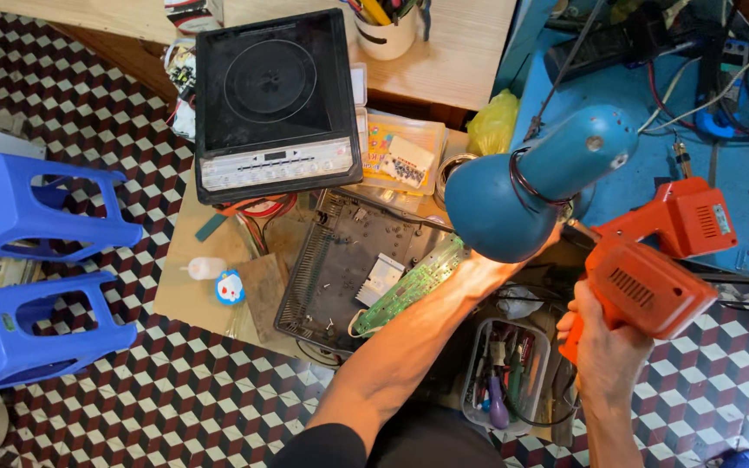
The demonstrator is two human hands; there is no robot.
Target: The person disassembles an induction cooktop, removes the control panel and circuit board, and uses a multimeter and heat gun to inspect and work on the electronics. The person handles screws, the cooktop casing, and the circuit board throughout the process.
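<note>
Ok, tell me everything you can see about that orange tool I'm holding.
The orange tool is pistol-shaped, with a body that looks like moulded plastic and slotted vents on its side panels. A light label sits on its upper block. The right hand grips its handle from below, fingers wrapped round it. It is held tilted above the cluttered workbench, beside the blue desk lamp. Its dark front end points toward the lamp shade, which hides the tip.
</note>
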